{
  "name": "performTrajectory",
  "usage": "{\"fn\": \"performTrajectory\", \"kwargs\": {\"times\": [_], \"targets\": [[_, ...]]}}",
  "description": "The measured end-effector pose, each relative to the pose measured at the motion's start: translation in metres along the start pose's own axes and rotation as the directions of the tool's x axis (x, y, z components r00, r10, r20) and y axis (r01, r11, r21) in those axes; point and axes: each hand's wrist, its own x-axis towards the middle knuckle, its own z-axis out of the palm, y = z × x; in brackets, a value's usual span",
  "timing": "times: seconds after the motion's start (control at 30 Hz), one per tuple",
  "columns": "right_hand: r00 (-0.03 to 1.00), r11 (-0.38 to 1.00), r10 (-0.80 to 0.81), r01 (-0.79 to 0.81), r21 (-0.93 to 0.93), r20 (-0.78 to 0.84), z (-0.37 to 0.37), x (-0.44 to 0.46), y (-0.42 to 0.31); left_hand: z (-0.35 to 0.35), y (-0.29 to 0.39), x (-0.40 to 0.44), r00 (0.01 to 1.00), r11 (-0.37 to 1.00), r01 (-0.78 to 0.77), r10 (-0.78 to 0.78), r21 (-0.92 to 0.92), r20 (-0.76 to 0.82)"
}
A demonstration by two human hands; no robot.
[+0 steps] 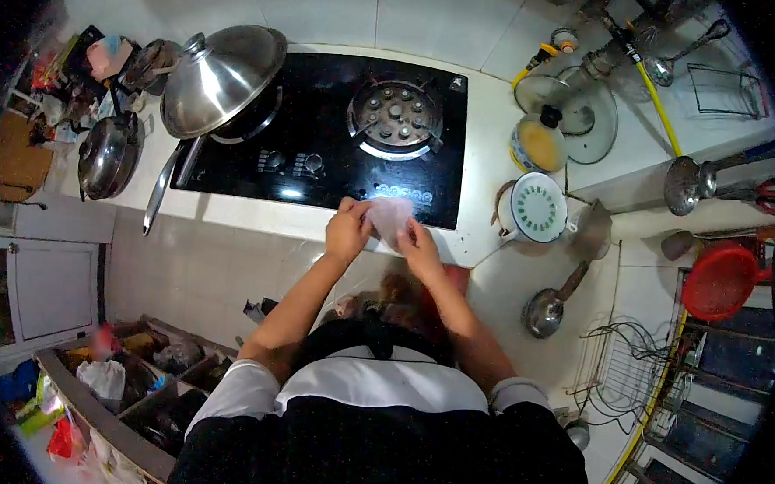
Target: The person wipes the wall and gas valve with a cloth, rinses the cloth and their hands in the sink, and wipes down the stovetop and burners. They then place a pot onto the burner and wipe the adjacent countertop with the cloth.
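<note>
A thin whitish cloth or sheet (390, 218) is stretched between my two hands at the front edge of the black gas stove (325, 90). My left hand (350, 229) grips its left side with bent fingers. On the right side, my right hand (418, 245) pinches it between thumb and fingers. Behind the hands is the right burner (394, 115), with no pot on it. A wok with a domed steel lid (225, 80) covers the left burner, its long handle pointing toward the front left.
A white enamel pot with a patterned lid (538, 208) stands right of the stove, near a yellowish bowl (538, 145) and glass lids (591, 117). At left is a lidded pan (110, 157). A divided crate (73, 383) sits lower left; a red colander (718, 280) hangs right.
</note>
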Motion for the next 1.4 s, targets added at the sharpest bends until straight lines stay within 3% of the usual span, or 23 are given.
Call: {"fn": "performTrajectory", "kwargs": {"times": [0.03, 0.07, 0.1, 0.13, 0.2, 0.23, 0.27, 0.3, 0.33, 0.4, 0.43, 0.47, 0.53, 0.57, 0.63, 0.73, 0.8, 0.87, 0.9, 0.93, 1.03, 1.1, 1.4], "targets": [[0.953, 0.852, 0.285, -0.301, 0.428, 0.104, -0.014, 0.000, -0.025, -0.005, 0.015, 0.006, 0.999, 0.994, -0.011, 0.016, -0.110, 0.046], [0.827, 0.451, 0.467, -0.528, 0.719, 0.314, -0.022, 0.002, -0.038, -0.003, 0.025, 0.009, 0.999, 0.994, -0.015, 0.021, -0.112, 0.048], [0.829, 0.286, 0.413, -0.512, 0.810, 0.378, -0.025, 0.007, -0.030, 0.002, 0.035, 0.008, 0.985, 0.971, -0.097, 0.125, -0.217, 0.121], [0.829, 0.284, 0.415, -0.510, 0.812, 0.376, -0.028, 0.013, -0.023, 0.004, 0.047, 0.007, 0.955, 0.931, -0.165, 0.234, -0.326, 0.182], [0.883, 0.164, 0.402, -0.328, 0.930, 0.241, -0.037, 0.026, -0.010, 0.003, 0.074, 0.002, 0.936, 0.901, -0.310, 0.346, -0.302, 0.070], [0.911, 0.127, 0.375, -0.233, 0.964, 0.171, -0.054, 0.033, -0.015, -0.004, 0.083, 0.001, 0.920, 0.912, -0.351, 0.378, -0.212, 0.106], [0.886, 0.275, 0.462, -0.186, 0.943, 0.040, -0.063, 0.049, -0.007, -0.011, 0.091, 0.000, 0.903, 0.913, -0.390, 0.404, -0.120, 0.143], [0.923, 0.345, 0.378, -0.064, 0.937, -0.076, -0.080, 0.066, -0.006, -0.020, 0.097, -0.004, 0.912, 0.921, -0.380, 0.389, -0.089, 0.130], [0.894, 0.500, 0.418, -0.075, 0.862, -0.164, -0.098, 0.088, -0.009, -0.021, 0.091, -0.009, 0.914, 0.923, -0.376, 0.384, -0.087, 0.127], [0.862, 0.883, 0.177, 0.074, 0.463, -0.475, -0.113, 0.142, 0.010, -0.024, 0.068, -0.021, 0.914, 0.943, -0.315, 0.332, -0.110, 0.233], [0.878, 0.944, 0.074, 0.091, 0.317, -0.473, -0.119, 0.171, 0.020, -0.026, 0.058, -0.028, 0.916, 0.944, -0.312, 0.328, -0.104, 0.232], [0.881, 0.942, 0.070, 0.096, 0.322, -0.468, -0.120, 0.193, 0.026, -0.027, 0.047, -0.036, 0.936, 0.967, -0.223, 0.248, -0.126, 0.248], [0.927, 0.998, -0.063, 0.051, -0.044, -0.368, -0.117, 0.230, 0.036, -0.032, 0.030, -0.050, 0.952, 0.982, -0.129, 0.161, -0.135, 0.259], [0.929, 0.998, -0.067, 0.057, -0.038, -0.365, -0.112, 0.243, 0.042, -0.035, 0.023, -0.058, 0.961, 0.989, -0.108, 0.131, -0.102, 0.245], [0.987, 0.911, -0.075, 0.009, -0.412, -0.145, -0.099, 0.261, 0.058, -0.043, 0.018, -0.070, 0.969, 0.995, -0.079, 0.092, -0.066, 0.231], [0.977, 0.833, -0.196, 0.120, -0.539, -0.086, -0.082, 0.252, 0.066, -0.056, 0.015, -0.081, 0.971, 1.000, 0.003, -0.006, 0.016, 0.239], [0.960, 0.878, -0.231, 0.134, -0.460, -0.161, -0.077, 0.239, 0.064, -0.057, 0.013, -0.089, 0.968, 0.999, -0.026, 0.014, 0.043, 0.249], [0.989, 0.906, -0.134, 0.096, -0.412, -0.064, -0.085, 0.229, 0.058, -0.052, 0.007, -0.093, 0.962, 0.999, -0.035, 0.026, 0.028, 0.271], [0.972, 0.851, -0.223, 0.155, -0.501, -0.078, -0.081, 0.224, 0.066, -0.049, 0.007, -0.094, 0.956, 0.999, -0.045, 0.038, 0.017, 0.291], [0.967, 0.878, -0.236, 0.169, -0.447, -0.097, -0.080, 0.213, 0.066, -0.048, 0.010, -0.092, 0.955, 0.999, -0.051, 0.046, 0.010, 0.292], [0.969, 0.897, -0.219, 0.154, -0.414, -0.113, -0.075, 0.189, 0.066, -0.044, 0.015, -0.085, 0.917, 0.990, -0.143, 0.133, -0.002, 0.375], [0.970, 0.912, -0.194, 0.124, -0.391, -0.145, -0.071, 0.176, 0.068, -0.040, 0.013, -0.079, 0.850, 0.953, -0.303, 0.266, 0.009, 0.456], [0.956, 0.893, -0.223, 0.122, -0.433, -0.190, -0.073, 0.113, 0.065, -0.055, 0.014, -0.090, 0.772, 0.936, -0.341, 0.230, 0.081, 0.592]]}}
